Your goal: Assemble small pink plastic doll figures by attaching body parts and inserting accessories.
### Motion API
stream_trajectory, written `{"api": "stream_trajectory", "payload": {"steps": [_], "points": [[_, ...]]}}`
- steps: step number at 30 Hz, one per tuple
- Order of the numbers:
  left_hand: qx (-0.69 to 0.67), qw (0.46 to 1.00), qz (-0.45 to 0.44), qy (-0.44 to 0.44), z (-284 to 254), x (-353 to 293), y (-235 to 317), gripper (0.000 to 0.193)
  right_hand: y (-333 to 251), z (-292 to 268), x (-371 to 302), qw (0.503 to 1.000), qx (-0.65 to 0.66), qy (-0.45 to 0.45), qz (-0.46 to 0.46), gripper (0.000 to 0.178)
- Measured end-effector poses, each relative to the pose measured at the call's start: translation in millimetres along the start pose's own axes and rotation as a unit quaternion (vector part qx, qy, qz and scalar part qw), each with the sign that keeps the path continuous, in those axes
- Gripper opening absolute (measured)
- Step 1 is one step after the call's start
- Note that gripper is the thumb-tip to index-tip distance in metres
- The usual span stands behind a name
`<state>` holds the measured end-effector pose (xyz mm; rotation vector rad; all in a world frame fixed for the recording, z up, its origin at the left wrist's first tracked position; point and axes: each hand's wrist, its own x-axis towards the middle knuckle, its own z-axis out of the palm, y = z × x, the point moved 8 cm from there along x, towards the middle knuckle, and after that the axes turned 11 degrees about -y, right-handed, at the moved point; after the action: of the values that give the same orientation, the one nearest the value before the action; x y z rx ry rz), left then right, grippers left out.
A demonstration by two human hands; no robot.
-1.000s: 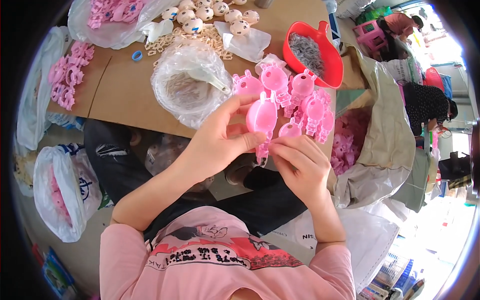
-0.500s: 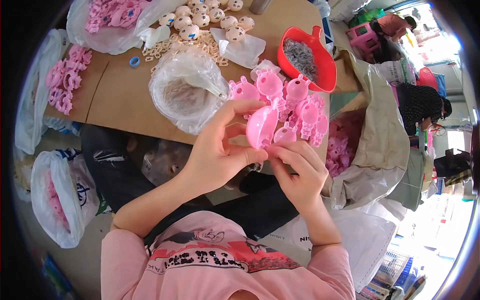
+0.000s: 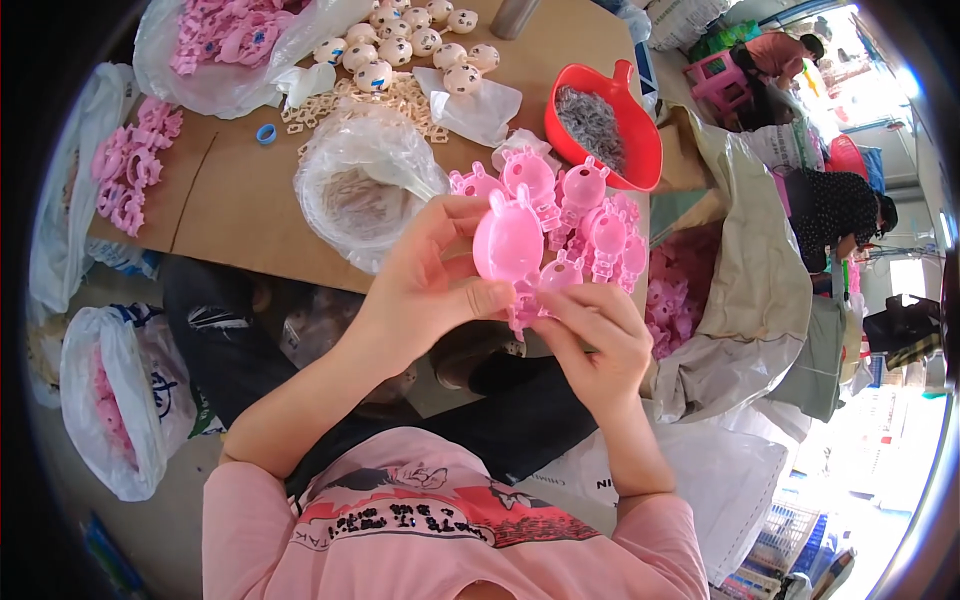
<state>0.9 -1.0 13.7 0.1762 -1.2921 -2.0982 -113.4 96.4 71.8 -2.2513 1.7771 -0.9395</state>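
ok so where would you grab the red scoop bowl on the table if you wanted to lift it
Probably by the short handle tab on the far rim of the red scoop bowl, coming from above. It sticks up clear of the grey metal bits inside, while the near rim is crowded by the pink toy shells.

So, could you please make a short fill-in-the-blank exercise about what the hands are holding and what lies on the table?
1. The left hand holds a rounded toy shell of ____ colour.
2. The right hand pinches a small pink part just ____ that shell.
3. The small grey metal parts lie in a ____ scoop-shaped bowl.
4. The cream balls lie at the table's ____ edge.

Missing words: pink; below; red; far
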Motion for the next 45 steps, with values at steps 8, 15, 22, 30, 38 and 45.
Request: {"api": "stream_trajectory", "payload": {"steps": [8,15,22,30,38,45], "points": [[-0.239,0.967,-0.093,0.003,4.4,7.4,-22.2,0.046,-1.3,-13.7,-2.1,0.997,0.023,0.031,-0.065,0.042],[-0.229,0.968,-0.104,0.005,7.6,8.2,-26.3,0.047,6.5,-1.1,-4.9,0.996,0.073,0.025,-0.050,0.037],[-0.181,0.978,-0.103,0.030,-2.5,0.2,-33.0,0.044,14.6,16.9,-7.3,0.989,0.140,-0.038,0.006,0.033],[-0.232,0.968,-0.089,0.036,-9.0,-0.4,-33.1,0.041,11.8,18.9,-9.9,0.998,0.045,0.015,-0.035,0.037],[-0.272,0.956,-0.099,0.044,-15.9,-6.3,-44.7,0.040,6.3,19.8,1.7,0.994,0.034,0.039,-0.097,0.023],[-0.235,0.946,-0.222,0.002,-2.1,-24.4,-72.8,0.042,46.4,15.5,22.3,0.991,-0.030,0.100,-0.089,0.019]]}}
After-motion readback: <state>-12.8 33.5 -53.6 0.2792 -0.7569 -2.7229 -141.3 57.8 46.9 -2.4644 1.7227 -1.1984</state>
